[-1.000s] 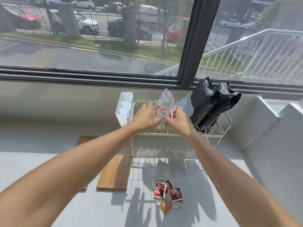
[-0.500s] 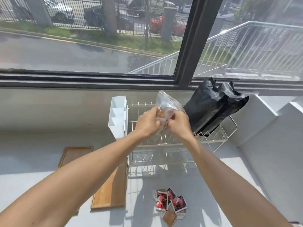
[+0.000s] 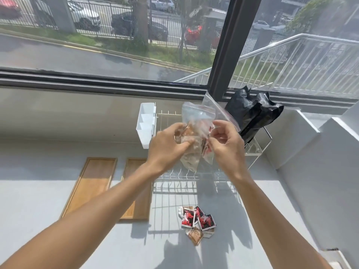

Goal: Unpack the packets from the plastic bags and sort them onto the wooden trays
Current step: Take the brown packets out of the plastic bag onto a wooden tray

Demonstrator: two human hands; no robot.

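A wide window (image 3: 116, 45) fills the top of the frame, with a road, parked cars and a metal railing outside. Below it a pale grey worktop (image 3: 48, 200) takes up the lower half of the frame, partly in sun. A wire dish rack (image 3: 258, 146) stands at the centre right of the frame against the wall under the window, with a white plastic holder (image 3: 145, 123) hooked on its left end and a crumpled black bag (image 3: 252, 113) leaning at its right end. Two flat wooden trays lie side by side on the worktop left of centre: the left tray (image 3: 91, 185) is in full view and the right tray (image 3: 138, 202) is partly hidden by the left forearm. Two bare arms reach in from the bottom corners and meet in the middle of the frame, in front of the rack. Between them is a clear zip bag (image 3: 196, 121), held up in the air, its open top pointing upward; brownish and red packets show blurred through the plastic. The left hand (image 3: 167, 146) grips the bag's left side, fingers curled round it. The right hand (image 3: 227, 146) pinches the bag's right side between thumb and fingers. A small pile of packets (image 3: 198, 222), red-and-black ones and a brown one, lies on the worktop at lower centre, near the right tray but not on it.
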